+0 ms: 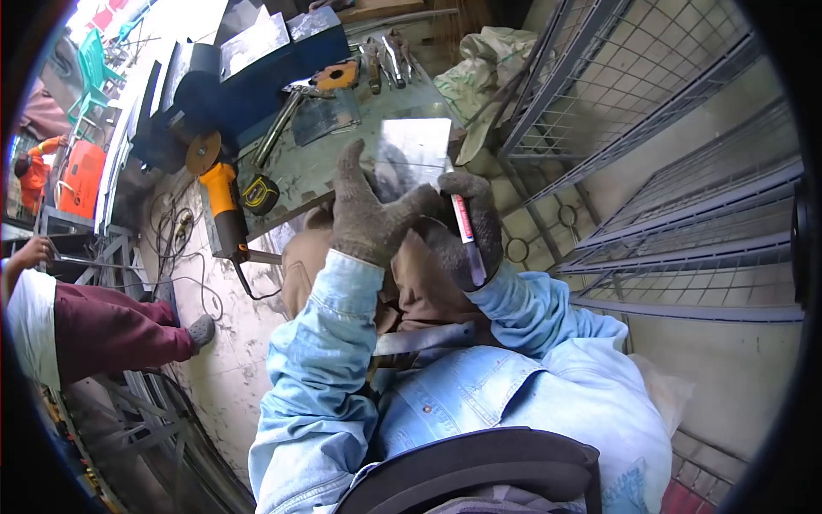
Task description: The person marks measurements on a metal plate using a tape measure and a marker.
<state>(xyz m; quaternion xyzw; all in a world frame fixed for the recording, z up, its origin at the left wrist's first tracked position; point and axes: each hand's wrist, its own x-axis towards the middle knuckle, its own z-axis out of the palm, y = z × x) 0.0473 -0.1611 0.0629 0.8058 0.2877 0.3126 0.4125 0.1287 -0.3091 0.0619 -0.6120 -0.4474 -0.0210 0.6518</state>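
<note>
My left hand [366,216], in a grey knit glove, grips the lower edge of a small shiny metal plate [413,152] held up in front of me. Just to its right, my gloved right hand [476,230] is closed around a red and white marker pen [467,236] that points downward. Its fingertips touch the plate's lower right corner. Both arms wear light blue denim sleeves. Brown trousers show beneath the hands.
A metal workbench [318,167] carries a yellow angle grinder [219,195], a tape measure [259,194], pliers [387,60] and a blue machine [248,81]. Grey wire-mesh racks [676,180] stand at the right. A person in maroon trousers [111,330] sits at the left.
</note>
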